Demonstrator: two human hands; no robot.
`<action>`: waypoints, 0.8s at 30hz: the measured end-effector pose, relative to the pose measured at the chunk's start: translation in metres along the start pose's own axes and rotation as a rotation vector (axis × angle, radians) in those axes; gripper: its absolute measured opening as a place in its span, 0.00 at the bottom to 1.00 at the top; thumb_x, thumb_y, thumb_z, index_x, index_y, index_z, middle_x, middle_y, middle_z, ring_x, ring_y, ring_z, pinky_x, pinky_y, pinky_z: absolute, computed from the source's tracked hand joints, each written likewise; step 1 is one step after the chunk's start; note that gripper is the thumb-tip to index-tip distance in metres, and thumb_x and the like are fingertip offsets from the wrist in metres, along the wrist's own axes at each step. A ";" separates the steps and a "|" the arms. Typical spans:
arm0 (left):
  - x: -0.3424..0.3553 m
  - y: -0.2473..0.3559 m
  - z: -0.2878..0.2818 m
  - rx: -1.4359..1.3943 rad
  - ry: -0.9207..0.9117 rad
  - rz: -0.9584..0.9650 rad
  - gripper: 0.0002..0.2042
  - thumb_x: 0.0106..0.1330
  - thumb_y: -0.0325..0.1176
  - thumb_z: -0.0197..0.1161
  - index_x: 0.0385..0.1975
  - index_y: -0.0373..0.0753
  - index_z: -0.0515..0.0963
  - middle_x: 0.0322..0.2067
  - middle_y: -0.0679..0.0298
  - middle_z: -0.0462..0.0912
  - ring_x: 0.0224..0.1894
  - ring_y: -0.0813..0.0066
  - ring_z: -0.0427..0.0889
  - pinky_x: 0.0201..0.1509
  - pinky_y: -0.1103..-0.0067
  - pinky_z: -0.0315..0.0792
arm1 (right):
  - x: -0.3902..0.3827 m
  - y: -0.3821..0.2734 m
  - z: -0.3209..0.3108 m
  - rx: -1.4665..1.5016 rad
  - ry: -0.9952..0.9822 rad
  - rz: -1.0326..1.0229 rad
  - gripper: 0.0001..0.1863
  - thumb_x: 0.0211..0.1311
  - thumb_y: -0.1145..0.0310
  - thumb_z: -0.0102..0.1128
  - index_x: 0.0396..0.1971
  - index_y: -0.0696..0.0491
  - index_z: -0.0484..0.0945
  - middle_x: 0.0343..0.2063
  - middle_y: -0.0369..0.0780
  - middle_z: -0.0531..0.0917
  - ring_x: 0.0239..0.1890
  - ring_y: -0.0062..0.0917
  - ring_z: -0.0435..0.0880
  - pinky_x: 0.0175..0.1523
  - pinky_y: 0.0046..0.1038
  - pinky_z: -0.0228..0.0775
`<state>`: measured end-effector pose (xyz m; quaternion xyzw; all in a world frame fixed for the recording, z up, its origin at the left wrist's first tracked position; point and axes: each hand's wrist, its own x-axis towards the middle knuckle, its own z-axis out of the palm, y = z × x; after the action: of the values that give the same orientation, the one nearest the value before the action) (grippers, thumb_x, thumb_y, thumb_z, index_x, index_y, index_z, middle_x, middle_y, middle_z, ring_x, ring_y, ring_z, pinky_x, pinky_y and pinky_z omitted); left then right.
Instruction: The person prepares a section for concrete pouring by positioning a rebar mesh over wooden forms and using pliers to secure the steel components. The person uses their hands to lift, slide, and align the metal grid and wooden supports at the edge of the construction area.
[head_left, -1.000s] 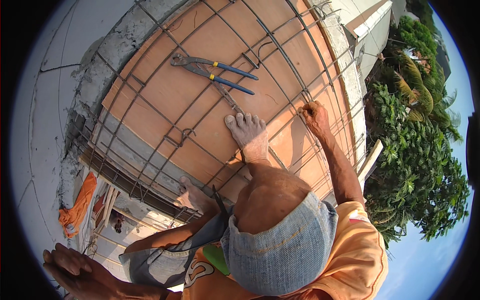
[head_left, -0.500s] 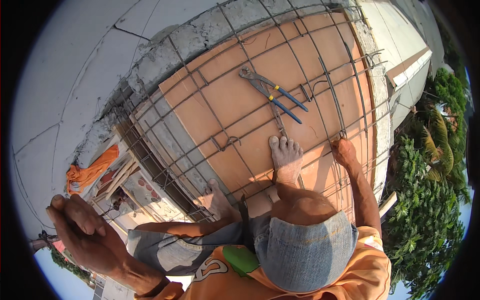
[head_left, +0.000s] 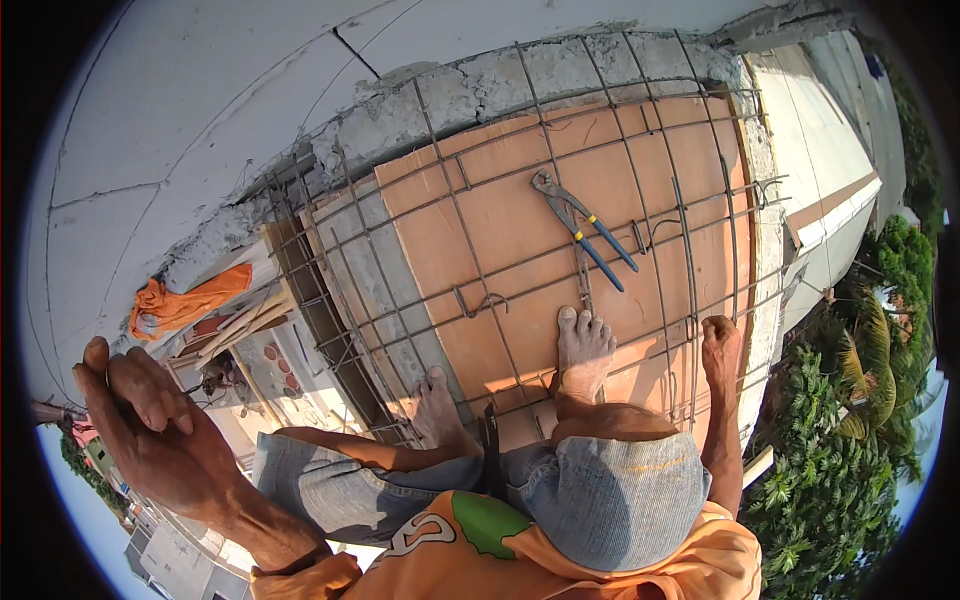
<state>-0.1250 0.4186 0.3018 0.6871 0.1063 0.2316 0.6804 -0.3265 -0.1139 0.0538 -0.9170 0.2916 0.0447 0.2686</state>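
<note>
My left hand (head_left: 165, 435) is raised at the lower left, one finger stretched and the others loosely bent; nothing shows in it. On the right, my right hand (head_left: 721, 350) is closed with its fingertips pressed together over the rebar mesh (head_left: 470, 245); anything small in them cannot be made out. It is nearest to the lengthwise bars at the right side. A pair of tower pincers (head_left: 583, 228) with blue handles and yellow bands lies on the mesh ahead of my feet, jaws pointing away. Bent bar ends (head_left: 487, 303) hook around the mesh.
Orange-brown plywood (head_left: 530, 240) lies under the mesh, bordered by a rough concrete edge (head_left: 430, 120). My bare feet (head_left: 585, 350) stand among the bars. At left, an orange cloth (head_left: 190, 300) hangs beside an opening with wood scraps. Trees (head_left: 840, 450) rise beyond the right edge.
My right hand has moved off the bar it was at, a little to the right of it, still closed. The view has shifted; the pincers still lie on the mesh.
</note>
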 end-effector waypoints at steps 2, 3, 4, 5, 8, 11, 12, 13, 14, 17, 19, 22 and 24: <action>0.003 0.002 -0.007 -0.028 -0.032 0.029 0.17 0.77 0.36 0.41 0.47 0.27 0.71 0.15 0.70 0.58 0.18 0.85 0.53 0.15 0.88 0.52 | 0.011 -0.066 -0.018 0.262 -0.083 0.318 0.10 0.62 0.70 0.56 0.31 0.63 0.78 0.17 0.38 0.74 0.17 0.21 0.69 0.25 0.25 0.61; 0.004 0.003 -0.006 -0.036 0.002 0.071 0.17 0.77 0.36 0.41 0.47 0.27 0.71 0.15 0.70 0.58 0.18 0.84 0.53 0.15 0.88 0.52 | 0.016 -0.075 -0.014 0.494 -0.088 0.263 0.11 0.62 0.67 0.58 0.30 0.62 0.79 0.14 0.32 0.69 0.16 0.14 0.63 0.23 0.20 0.56; 0.003 0.006 -0.006 -0.035 0.035 0.115 0.17 0.77 0.36 0.41 0.47 0.26 0.71 0.16 0.70 0.58 0.19 0.84 0.53 0.16 0.88 0.52 | 0.022 -0.100 -0.009 0.494 -0.113 0.215 0.12 0.63 0.66 0.58 0.30 0.61 0.79 0.13 0.32 0.69 0.16 0.14 0.64 0.23 0.20 0.55; 0.001 0.015 -0.010 -0.017 0.049 0.134 0.17 0.77 0.36 0.41 0.47 0.26 0.71 0.16 0.70 0.58 0.19 0.84 0.53 0.16 0.88 0.52 | 0.030 -0.134 0.008 0.577 -0.163 0.204 0.12 0.64 0.65 0.58 0.31 0.60 0.79 0.13 0.32 0.69 0.16 0.14 0.63 0.23 0.20 0.53; 0.000 0.006 -0.007 0.010 0.096 0.177 0.17 0.77 0.37 0.42 0.48 0.27 0.71 0.17 0.70 0.59 0.20 0.84 0.54 0.16 0.88 0.53 | 0.023 -0.235 0.070 0.936 -0.535 0.165 0.07 0.63 0.69 0.61 0.32 0.59 0.80 0.16 0.33 0.73 0.20 0.14 0.68 0.28 0.18 0.61; -0.002 -0.001 0.001 -0.034 0.034 0.147 0.18 0.77 0.38 0.41 0.48 0.27 0.71 0.17 0.70 0.59 0.21 0.84 0.54 0.16 0.88 0.53 | -0.005 -0.320 0.120 0.818 -0.832 -0.353 0.20 0.62 0.69 0.62 0.50 0.62 0.72 0.28 0.42 0.78 0.26 0.28 0.77 0.34 0.28 0.70; -0.008 0.011 0.006 0.005 0.073 0.160 0.18 0.78 0.38 0.41 0.48 0.27 0.71 0.17 0.69 0.58 0.21 0.84 0.54 0.16 0.88 0.53 | -0.010 -0.333 0.122 0.773 -0.893 -0.665 0.28 0.60 0.68 0.63 0.58 0.62 0.66 0.33 0.49 0.79 0.29 0.38 0.81 0.37 0.37 0.73; -0.007 0.011 0.005 0.032 0.122 0.150 0.18 0.78 0.38 0.41 0.48 0.26 0.71 0.17 0.69 0.58 0.20 0.84 0.54 0.17 0.88 0.53 | 0.001 -0.329 0.127 0.678 -0.688 -0.697 0.25 0.60 0.70 0.62 0.56 0.61 0.68 0.32 0.50 0.79 0.30 0.42 0.81 0.38 0.38 0.73; -0.007 0.009 0.003 0.024 0.124 0.149 0.18 0.78 0.38 0.41 0.48 0.26 0.71 0.17 0.69 0.58 0.20 0.84 0.54 0.17 0.88 0.53 | 0.027 -0.317 0.131 0.577 -0.474 -0.723 0.22 0.59 0.73 0.60 0.54 0.60 0.71 0.32 0.51 0.79 0.32 0.46 0.81 0.38 0.40 0.72; -0.010 0.011 -0.011 0.028 0.053 0.166 0.18 0.78 0.37 0.39 0.47 0.27 0.71 0.17 0.69 0.57 0.19 0.84 0.53 0.17 0.87 0.52 | 0.116 -0.266 0.129 0.305 0.046 -0.541 0.04 0.57 0.77 0.56 0.32 0.59 0.78 0.29 0.51 0.79 0.30 0.46 0.80 0.34 0.43 0.71; -0.011 0.013 -0.008 0.004 0.012 0.168 0.16 0.77 0.35 0.42 0.47 0.27 0.71 0.18 0.70 0.57 0.20 0.85 0.53 0.17 0.87 0.52 | 0.169 -0.233 0.132 0.021 0.210 -0.484 0.06 0.57 0.71 0.59 0.30 0.58 0.78 0.29 0.50 0.79 0.31 0.47 0.81 0.35 0.43 0.74; -0.009 0.005 -0.003 0.017 0.027 0.172 0.16 0.77 0.35 0.42 0.47 0.27 0.71 0.17 0.70 0.57 0.20 0.85 0.53 0.17 0.88 0.52 | 0.201 -0.220 0.137 -0.217 0.224 -0.432 0.11 0.57 0.64 0.60 0.29 0.58 0.79 0.30 0.50 0.80 0.33 0.48 0.82 0.36 0.44 0.75; -0.005 0.009 -0.009 0.039 0.023 0.198 0.17 0.77 0.34 0.39 0.48 0.27 0.71 0.17 0.70 0.58 0.20 0.84 0.54 0.16 0.88 0.53 | 0.205 -0.225 0.149 -0.289 0.128 -0.445 0.13 0.57 0.61 0.60 0.29 0.58 0.79 0.31 0.50 0.80 0.34 0.48 0.82 0.36 0.45 0.75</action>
<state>-0.1348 0.4236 0.3099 0.7046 0.0503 0.3034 0.6394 -0.0205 0.0132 -0.0170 -0.9883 0.0899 -0.0322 0.1191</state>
